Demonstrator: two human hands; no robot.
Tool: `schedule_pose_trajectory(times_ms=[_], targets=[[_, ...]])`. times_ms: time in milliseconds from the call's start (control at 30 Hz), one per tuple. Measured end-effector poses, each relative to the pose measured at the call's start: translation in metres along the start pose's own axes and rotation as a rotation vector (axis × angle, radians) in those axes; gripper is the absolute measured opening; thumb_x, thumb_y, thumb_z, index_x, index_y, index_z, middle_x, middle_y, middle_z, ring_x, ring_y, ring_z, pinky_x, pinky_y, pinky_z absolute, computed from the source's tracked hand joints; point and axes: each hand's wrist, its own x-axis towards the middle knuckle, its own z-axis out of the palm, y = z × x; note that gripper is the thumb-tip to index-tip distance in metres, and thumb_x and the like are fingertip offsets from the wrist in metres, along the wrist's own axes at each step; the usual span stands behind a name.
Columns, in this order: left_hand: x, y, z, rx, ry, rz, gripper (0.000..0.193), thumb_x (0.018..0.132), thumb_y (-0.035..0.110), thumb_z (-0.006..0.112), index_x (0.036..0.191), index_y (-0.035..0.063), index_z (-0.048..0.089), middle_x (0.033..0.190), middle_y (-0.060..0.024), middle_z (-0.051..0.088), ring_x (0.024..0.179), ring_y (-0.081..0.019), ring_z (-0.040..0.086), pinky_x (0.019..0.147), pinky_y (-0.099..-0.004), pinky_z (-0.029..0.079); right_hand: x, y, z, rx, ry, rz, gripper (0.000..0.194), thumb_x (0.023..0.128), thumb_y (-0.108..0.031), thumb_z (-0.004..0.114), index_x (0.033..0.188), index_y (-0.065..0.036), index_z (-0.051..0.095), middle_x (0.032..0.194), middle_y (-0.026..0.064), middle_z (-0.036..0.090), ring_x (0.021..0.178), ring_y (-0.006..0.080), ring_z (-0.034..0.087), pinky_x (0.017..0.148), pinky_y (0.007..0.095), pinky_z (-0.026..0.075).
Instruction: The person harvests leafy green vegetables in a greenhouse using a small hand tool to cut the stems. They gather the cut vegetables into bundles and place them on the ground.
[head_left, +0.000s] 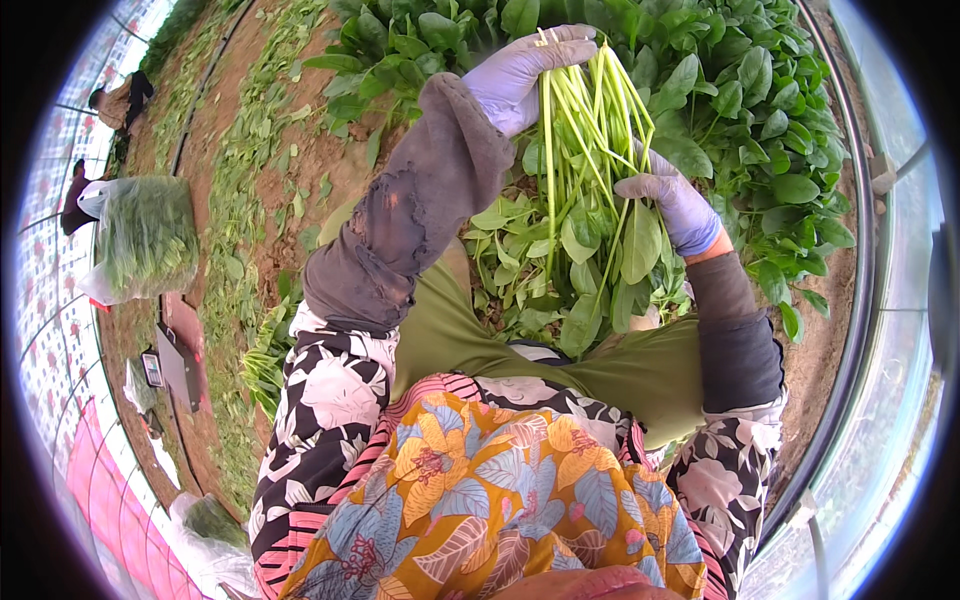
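A bunch of leafy greens, likely spinach (592, 142), hangs between my hands with its pale stem ends up and its leaves down. My left hand (525, 71), in a thin purple glove, grips stems at the bunch's upper left. On the right side, my right hand (667, 195), gloved alike, has its thumb and fingers closed around the stems and upper leaves. Loose leaves (502, 262) lie on the soil below, between my knees. Growing greens (757, 127) stand just beyond and to the right of the bunch.
A clear bag packed with greens (146, 236) stands at the left, near a dark board (178, 367) and a scale (152, 369). Another bag (210, 547) is at lower left. One person (120, 101) is at upper left. A black hose (862, 202) runs along the plastic wall at right.
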Motion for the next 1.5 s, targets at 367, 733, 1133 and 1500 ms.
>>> schedule_pose_trajectory(times_ms=[367, 733, 1133, 1500], targets=[[-0.023, -0.003, 0.026, 1.25, 0.332, 0.609, 0.019, 0.081, 0.015, 0.075, 0.098, 0.0108, 0.069, 0.102, 0.0, 0.066, 0.103, -0.0154, 0.057, 0.095, -0.0328, 0.044, 0.017, 0.021, -0.026, 0.42, 0.232, 0.105, 0.045, 0.08, -0.012, 0.061, 0.124, 0.001, 0.058, 0.108, 0.0097, 0.067, 0.098, 0.0187, 0.063, 0.093, 0.0321, 0.049], [-0.035, -0.016, 0.04, 1.541, 0.264, 0.834, 0.023, 0.076, 0.015, 0.075, 0.098, 0.0111, 0.07, 0.099, -0.005, 0.065, 0.099, -0.0256, 0.058, 0.093, -0.0398, 0.044, 0.009, 0.001, -0.011, 0.691, 0.126, 0.054, 0.054, 0.081, -0.021, 0.063, 0.128, 0.003, 0.054, 0.113, 0.0177, 0.066, 0.095, 0.0296, 0.067, 0.09, 0.0418, 0.054], [-0.027, 0.001, 0.02, 0.577, 0.41, 0.088, 0.024, 0.087, 0.018, 0.073, 0.094, -0.005, 0.07, 0.07, -0.0074, 0.068, 0.058, -0.0108, 0.061, 0.057, -0.0249, 0.051, 0.007, 0.013, -0.011, 0.638, 0.001, 0.096, 0.058, 0.075, -0.017, 0.068, 0.128, 0.005, 0.053, 0.11, 0.018, 0.067, 0.096, 0.0302, 0.066, 0.09, 0.0411, 0.054], [-0.036, 0.013, 0.023, 0.687, 0.329, 0.102, 0.012, 0.084, 0.011, 0.072, 0.091, 0.0, 0.07, 0.067, -0.0028, 0.064, 0.056, -0.0074, 0.056, 0.054, -0.0222, 0.044, -0.003, 0.02, -0.022, 0.473, 0.192, 0.173, 0.059, 0.074, -0.014, 0.062, 0.129, 0.005, 0.052, 0.115, 0.0159, 0.065, 0.099, 0.0268, 0.065, 0.093, 0.0394, 0.052]])
